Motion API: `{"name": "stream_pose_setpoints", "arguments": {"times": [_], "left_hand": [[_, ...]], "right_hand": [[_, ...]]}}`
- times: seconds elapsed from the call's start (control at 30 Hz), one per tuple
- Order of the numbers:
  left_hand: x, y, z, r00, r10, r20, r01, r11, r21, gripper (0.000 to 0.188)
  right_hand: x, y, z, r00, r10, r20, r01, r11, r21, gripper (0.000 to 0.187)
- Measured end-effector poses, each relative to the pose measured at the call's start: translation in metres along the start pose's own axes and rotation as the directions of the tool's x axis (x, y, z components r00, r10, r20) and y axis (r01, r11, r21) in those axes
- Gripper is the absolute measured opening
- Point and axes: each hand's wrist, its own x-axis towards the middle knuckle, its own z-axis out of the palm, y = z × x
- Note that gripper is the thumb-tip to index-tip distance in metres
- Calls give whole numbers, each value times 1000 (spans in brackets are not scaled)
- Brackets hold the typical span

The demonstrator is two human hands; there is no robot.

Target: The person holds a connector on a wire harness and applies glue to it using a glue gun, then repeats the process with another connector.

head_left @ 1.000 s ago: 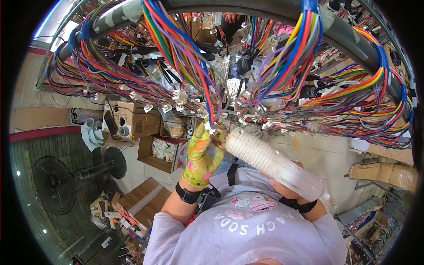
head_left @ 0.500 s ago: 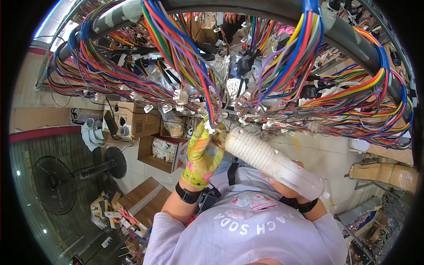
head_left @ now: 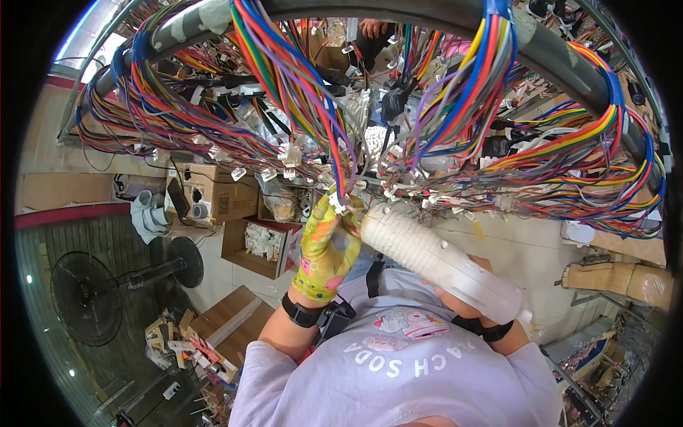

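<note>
My left hand (head_left: pixel 329 249), in a yellow patterned glove, pinches a small white plug connector (head_left: pixel 339 205) at the lower end of a hanging bundle of red, blue and purple wires (head_left: pixel 329 128). Bare, my right hand (head_left: pixel 455 302) grips a white ribbed plastic bottle (head_left: pixel 434 252) from beneath; the bottle hides most of its fingers. The bottle lies slantwise, its upper left end close beside the connector and its narrow end toward my right wrist. Whether that upper end touches the connector, I cannot tell.
A dark curved pipe (head_left: pixel 356 10) crosses overhead, hung with several bundles of coloured wires (head_left: pixel 466 99). Left stand a cardboard box (head_left: pixel 231 196), an open box of white parts (head_left: pixel 263 240) and a black fan (head_left: pixel 89 299). Far off, another person's hand (head_left: pixel 372 28) shows.
The bottle has shifted very slightly, and its ribs look more blurred. My left hand still pinches the connector in nearly the same spot.
</note>
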Motion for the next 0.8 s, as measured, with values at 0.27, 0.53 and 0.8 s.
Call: {"name": "stream_pose_setpoints", "arguments": {"times": [0.27, 0.53, 0.8], "left_hand": [[-1, 1, -7, 998, -31, -52, 30, 1000, -9, 48], [2, 3, -4, 998, -57, -19, 55, 996, -64, 54], [1, 1, -13, 993, -77, -95, 71, 995, -63, 50]], "right_hand": [[5, -13, 0, 998, 54, 11, -54, 998, -28, 24], [8, -15, -3, 1000, -10, 20, 11, 1000, -14, 28], [3, -14, 3, 992, 109, -62, -94, 974, 204, 28]]}}
